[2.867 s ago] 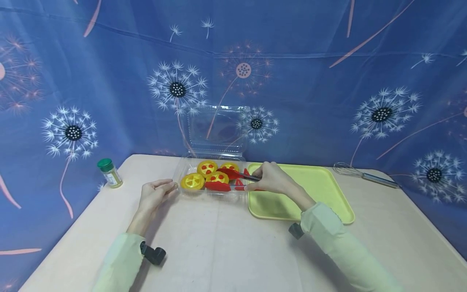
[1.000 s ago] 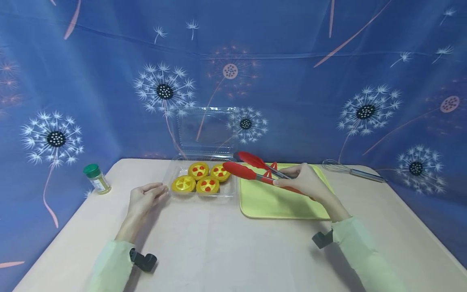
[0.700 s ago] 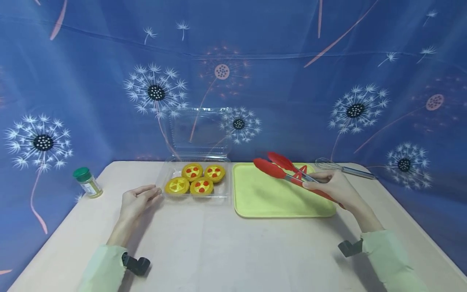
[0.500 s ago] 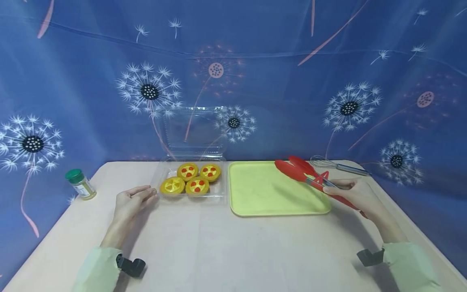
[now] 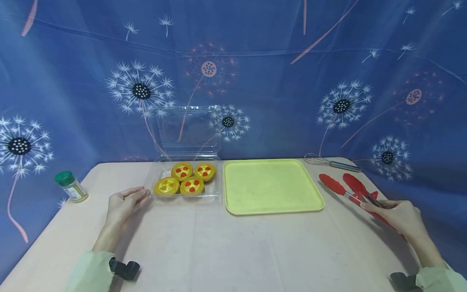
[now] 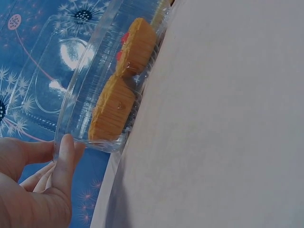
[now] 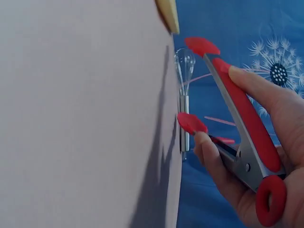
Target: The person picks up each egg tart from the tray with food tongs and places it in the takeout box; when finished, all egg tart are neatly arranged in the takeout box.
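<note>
My left hand [image 5: 122,209] pinches the near left edge of a clear plastic clamshell container [image 5: 211,190]; in the left wrist view, thumb and fingertips meet at its rim [image 6: 59,128]. Inside sit several toy egg tarts [image 5: 167,186], three of them topped with red pieces. The container's lid [image 5: 187,132] stands upright at the back. At the far right, my right hand [image 5: 403,219] grips red-tipped metal tongs [image 5: 331,184] by the handles. Their arms are spread apart, with nothing between the red tips. The right wrist view shows the tongs [image 7: 244,118] held over the table's edge, above their shadow.
A yellow tray [image 5: 271,186] with nothing on it lies right of the container. A whisk [image 5: 339,165] rests at the back right edge, behind the tongs. A green-capped seasoning jar [image 5: 73,188] stands at the left edge. A blue patterned curtain [image 5: 262,89] hangs behind the table.
The right hand has carried the tongs from over the container, across the tray, to the table's right side. The left hand stays at the container's edge. The head view has turned right.
</note>
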A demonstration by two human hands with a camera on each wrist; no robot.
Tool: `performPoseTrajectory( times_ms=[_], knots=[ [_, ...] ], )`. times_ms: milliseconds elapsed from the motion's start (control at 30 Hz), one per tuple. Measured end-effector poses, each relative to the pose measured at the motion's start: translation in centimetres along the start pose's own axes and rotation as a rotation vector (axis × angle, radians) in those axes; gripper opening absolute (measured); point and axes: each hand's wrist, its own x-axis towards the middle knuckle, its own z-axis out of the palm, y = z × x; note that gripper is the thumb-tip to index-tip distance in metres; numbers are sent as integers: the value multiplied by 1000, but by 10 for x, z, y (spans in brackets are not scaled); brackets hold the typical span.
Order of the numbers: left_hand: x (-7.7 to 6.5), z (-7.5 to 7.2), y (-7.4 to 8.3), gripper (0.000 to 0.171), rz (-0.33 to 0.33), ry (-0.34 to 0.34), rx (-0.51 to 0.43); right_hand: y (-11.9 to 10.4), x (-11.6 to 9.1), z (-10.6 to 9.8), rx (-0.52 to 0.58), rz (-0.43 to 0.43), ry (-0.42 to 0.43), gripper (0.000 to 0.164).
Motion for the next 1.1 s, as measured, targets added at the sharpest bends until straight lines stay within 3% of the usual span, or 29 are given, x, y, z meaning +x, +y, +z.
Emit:
performPoseTrajectory(
  times_ms=[167, 300, 433, 600, 833, 1100],
  knots=[
    [-1, 0, -1, 51, 3, 4, 9, 0, -4, 5, -64, -48, 87, 100],
    [-1, 1, -1, 51, -11, 10, 17, -3, -9, 10, -96, -93, 105, 79],
    [-2, 2, 0, 51, -13, 17, 16, -6, -10, 11, -112, -77, 35, 68],
    [-2, 1, 0, 51, -4, 23, 7, -12, -7, 11, -122, -30, -53, 69],
    [-2, 2, 0, 50, 6, 26, 23, -18, -5, 13, -257, -13, -101, 69],
    [1, 2, 2, 51, 20, 6, 25, -24, -1, 12, -314, -10, -201, 69]
  ],
)
